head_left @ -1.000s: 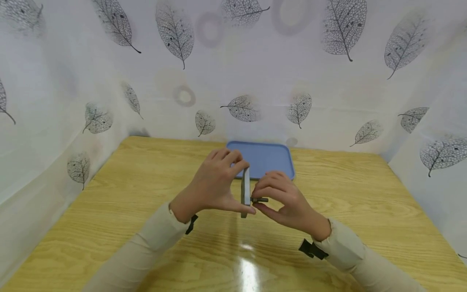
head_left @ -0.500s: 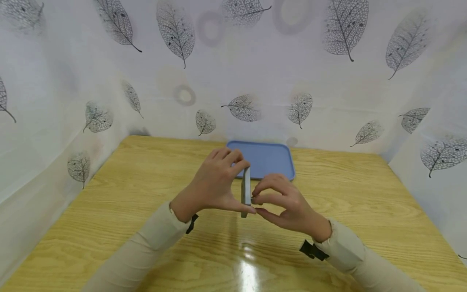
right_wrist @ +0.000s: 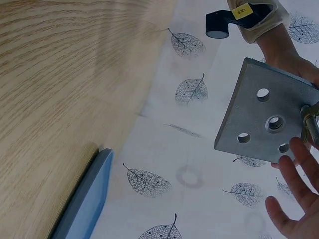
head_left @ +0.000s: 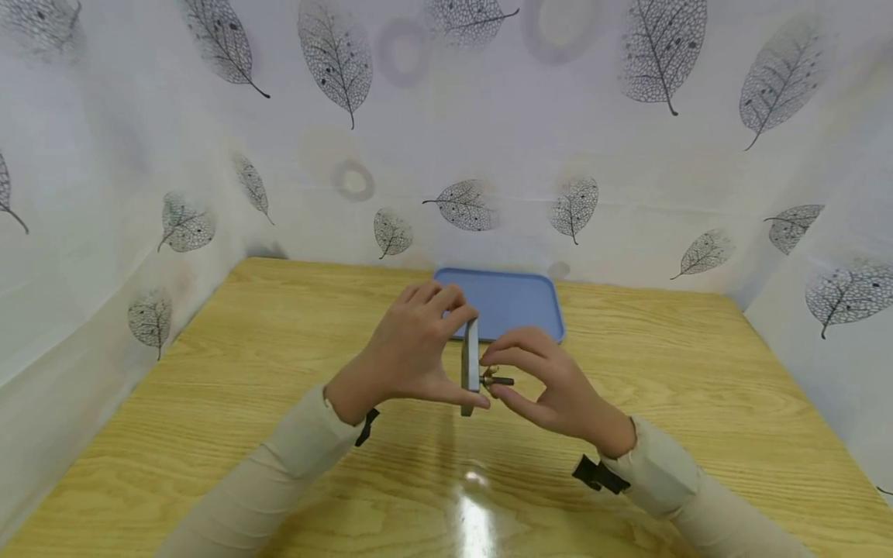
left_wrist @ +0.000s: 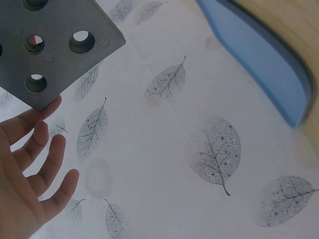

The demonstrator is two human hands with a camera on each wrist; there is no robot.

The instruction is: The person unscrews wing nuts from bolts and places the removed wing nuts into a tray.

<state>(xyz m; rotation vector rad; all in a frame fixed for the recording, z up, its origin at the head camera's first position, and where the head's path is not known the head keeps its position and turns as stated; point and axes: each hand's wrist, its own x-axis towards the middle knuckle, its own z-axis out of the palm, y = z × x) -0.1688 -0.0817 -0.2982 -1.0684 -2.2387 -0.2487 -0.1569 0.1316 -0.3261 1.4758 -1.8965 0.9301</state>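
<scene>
Head: left grip (head_left: 412,353) holding plate (head_left: 471,360) upright; bolt (head_left: 504,381) level, pointing right; right grip (head_left: 554,384) unclear.

Bright glare on the tabletop (head_left: 477,521)

The perforated plate (head_left: 471,360) is gripped upright in the left hand (head_left: 415,353). Its bolt (head_left: 505,381) is fitted with a wing nut (head_left: 489,380).
</scene>
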